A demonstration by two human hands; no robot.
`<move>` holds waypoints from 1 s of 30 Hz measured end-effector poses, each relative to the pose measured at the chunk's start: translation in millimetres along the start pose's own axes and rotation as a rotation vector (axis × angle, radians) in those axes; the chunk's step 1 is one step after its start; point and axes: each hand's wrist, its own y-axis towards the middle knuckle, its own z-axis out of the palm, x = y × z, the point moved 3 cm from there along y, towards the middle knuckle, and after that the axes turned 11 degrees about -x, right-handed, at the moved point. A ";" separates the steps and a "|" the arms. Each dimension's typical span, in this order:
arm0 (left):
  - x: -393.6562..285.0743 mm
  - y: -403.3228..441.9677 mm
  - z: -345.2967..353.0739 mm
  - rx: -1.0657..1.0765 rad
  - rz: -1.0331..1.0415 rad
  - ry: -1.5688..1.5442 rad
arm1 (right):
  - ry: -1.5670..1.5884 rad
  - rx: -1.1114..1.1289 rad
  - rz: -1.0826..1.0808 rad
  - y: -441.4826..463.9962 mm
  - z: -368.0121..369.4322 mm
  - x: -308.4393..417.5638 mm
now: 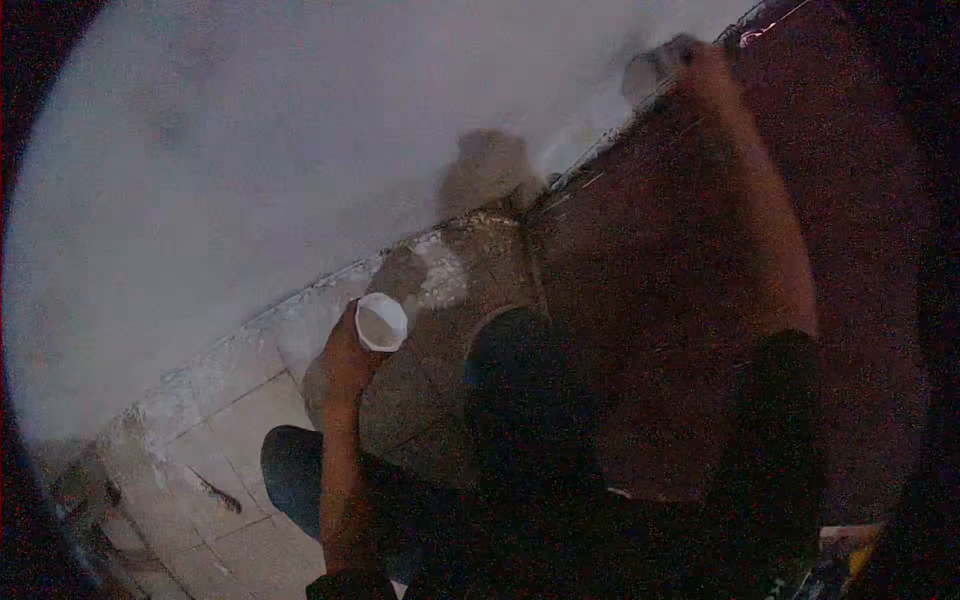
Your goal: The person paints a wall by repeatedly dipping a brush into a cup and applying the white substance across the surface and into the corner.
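Observation:
My left hand (346, 352) is wrapped round a white cup (381, 322) with an open top, held above the tiled floor. What the cup contains is too dim to make out. Stretched far up and to the right, my right hand (702, 68) is closed against the foot of the pale wall (250, 150), where the wall meets a dark reddish-brown surface (650, 270). Its fingers are dark and blurred, and anything in them cannot be made out. A shadow falls on the wall beside it.
Pale floor tiles (225, 420) run along the wall, with white residue (440, 275) near the corner. A small dark elongated object (215, 492) lies on the tiles. My bent knees (290, 470) are below. Some yellow and white items (850, 550) show at the lower right.

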 end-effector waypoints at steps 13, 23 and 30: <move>-24.2 -25.4 -17.5 0.053 -0.064 -0.012 | -0.125 0.214 -0.185 -140.1 180.5 158.6; -3.1 -21.9 -7.2 0.041 -0.026 -0.088 | 0.054 0.169 0.001 -111.6 164.3 118.2; -14.3 -22.3 -22.2 -0.021 0.012 -0.119 | -0.011 -0.078 -0.013 2.7 -83.5 35.2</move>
